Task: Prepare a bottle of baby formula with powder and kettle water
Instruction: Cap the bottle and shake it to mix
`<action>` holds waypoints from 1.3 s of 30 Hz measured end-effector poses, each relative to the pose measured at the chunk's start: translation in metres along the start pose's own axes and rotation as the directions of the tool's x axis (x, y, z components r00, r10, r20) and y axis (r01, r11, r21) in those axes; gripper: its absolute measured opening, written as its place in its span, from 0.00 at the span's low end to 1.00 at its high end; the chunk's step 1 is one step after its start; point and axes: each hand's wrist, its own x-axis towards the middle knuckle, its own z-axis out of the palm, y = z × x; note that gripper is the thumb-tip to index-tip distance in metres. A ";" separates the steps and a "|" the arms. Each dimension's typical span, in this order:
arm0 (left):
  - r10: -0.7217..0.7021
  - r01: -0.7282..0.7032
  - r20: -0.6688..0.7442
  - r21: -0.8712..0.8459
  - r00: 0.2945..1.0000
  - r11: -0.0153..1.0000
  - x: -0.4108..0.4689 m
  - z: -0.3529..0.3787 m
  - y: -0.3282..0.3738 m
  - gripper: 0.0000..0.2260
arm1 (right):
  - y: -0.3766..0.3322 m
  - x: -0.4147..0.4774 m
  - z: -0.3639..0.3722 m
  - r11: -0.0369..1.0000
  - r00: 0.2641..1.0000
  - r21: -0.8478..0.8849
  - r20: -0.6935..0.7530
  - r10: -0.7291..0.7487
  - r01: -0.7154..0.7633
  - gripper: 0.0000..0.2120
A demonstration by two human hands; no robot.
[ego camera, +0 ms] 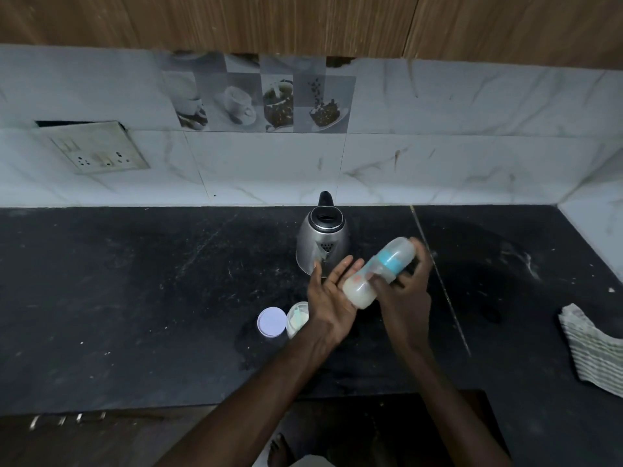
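Observation:
A clear baby bottle [374, 274] with a teal collar and clear cap lies tilted between my palms above the counter, its base with milky liquid pointing down-left. My left hand [328, 298] lies flat with straight fingers against the bottle's lower side. My right hand [409, 281] presses on the other side, fingers near the cap; the bottle is blurred. The steel kettle [322, 242] with a black lid stands just behind my hands. An open formula powder tub [296, 319] with a scoop inside sits partly hidden under my left wrist, its round lilac lid [271, 322] lying beside it.
The black stone counter [135, 298] runs wall to wall, dusted with white specks. A striped folded cloth [590, 348] lies at the right edge. A socket plate [97, 151] is on the tiled wall at left. Wooden cabinets hang overhead.

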 end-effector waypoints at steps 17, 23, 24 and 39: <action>0.042 -0.042 -0.002 0.048 0.999 0.998 -0.008 -0.017 -0.001 0.34 | 0.017 -0.011 -0.006 0.994 0.984 0.108 -0.172 0.050 -0.031 0.43; 0.046 -0.043 -0.034 0.065 0.998 0.997 -0.008 -0.019 -0.005 0.34 | 0.003 -0.016 -0.005 0.994 0.991 0.100 -0.121 0.061 -0.049 0.43; 0.050 -0.048 -0.020 0.068 0.999 0.996 -0.008 -0.019 -0.004 0.34 | 0.004 -0.011 -0.007 0.984 0.977 0.168 -0.197 0.083 -0.050 0.43; 0.058 -0.055 -0.038 0.081 0.998 0.995 -0.011 -0.024 -0.005 0.34 | 0.001 -0.007 -0.006 0.989 0.991 0.130 -0.107 0.078 -0.063 0.41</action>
